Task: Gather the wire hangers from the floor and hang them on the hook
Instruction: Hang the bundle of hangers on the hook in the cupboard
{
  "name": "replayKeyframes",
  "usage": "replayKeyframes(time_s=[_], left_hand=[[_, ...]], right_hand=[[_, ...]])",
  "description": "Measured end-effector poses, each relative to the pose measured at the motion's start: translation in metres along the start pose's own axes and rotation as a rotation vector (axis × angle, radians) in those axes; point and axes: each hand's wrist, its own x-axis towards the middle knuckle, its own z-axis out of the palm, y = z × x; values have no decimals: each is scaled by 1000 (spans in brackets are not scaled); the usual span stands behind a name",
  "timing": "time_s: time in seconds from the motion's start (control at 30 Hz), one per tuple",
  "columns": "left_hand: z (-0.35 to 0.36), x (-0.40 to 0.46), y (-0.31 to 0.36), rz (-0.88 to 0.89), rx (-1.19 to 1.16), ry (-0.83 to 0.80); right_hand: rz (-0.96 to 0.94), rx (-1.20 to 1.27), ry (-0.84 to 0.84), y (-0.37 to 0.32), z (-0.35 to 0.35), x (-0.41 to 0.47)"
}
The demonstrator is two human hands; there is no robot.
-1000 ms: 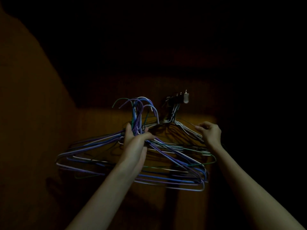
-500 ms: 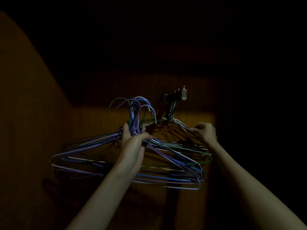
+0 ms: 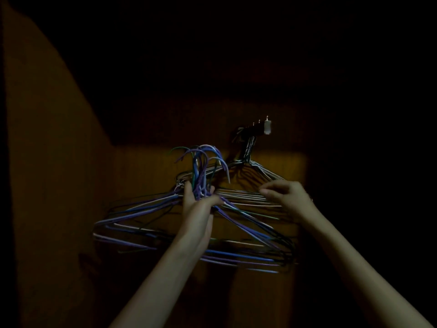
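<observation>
Two bare forearms reach up and forward from the bottom of the view toward a dim wooden wall (image 3: 146, 176). The left hand (image 3: 198, 204) is raised with its wrist bent back, the fingers and thumb wrapped round the necks of a bundle of wire hangers (image 3: 151, 209), purple, blue and pale, whose curved tops stand above the fist and fan to both sides. The bodies of these hangers spread out wide below the hand, slanting down left and right in front of the wall. They are held up just left of and below the hook (image 3: 256, 127), a dark rail on the wall with small pegs along its top and a pale end piece; their tops do not touch it. A second set, the hung hangers (image 3: 260, 171), already dangles from the hook, its necks crowded under the rail. The right hand (image 3: 288, 197) is at about the same height, palm down, fingers loosely curved and pointing left toward the shoulder wires of the hung hangers; whether it grips a wire cannot be told in the dark.
</observation>
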Motion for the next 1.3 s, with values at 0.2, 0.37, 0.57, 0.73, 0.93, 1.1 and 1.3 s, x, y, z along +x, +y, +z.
replayKeyframes(time_s=[0.2, 0.37, 0.57, 0.73, 0.93, 1.1, 1.3], left_hand=[[-7, -21, -3, -37, 1, -26], [-10, -28, -9, -68, 4, -29], [-13, -31, -11, -80, 14, -59], [-13, -28, -12, -83, -3, -58], [-13, -25, -7, -64, -26, -46], [-4, -26, -4, -38, -23, -64], [6, -24, -3, -13, -20, -91]], right_hand=[[5, -52, -234, -27, 30, -37], [41, -123, -259, -31, 39, -45], [112, 77, -207, -33, 39, -50], [127, 128, -14, -32, 30, -52], [-5, -37, 176, -29, 8, -51], [-163, -20, 369, -32, -7, -57], [-160, 15, 500, -30, -24, -50]])
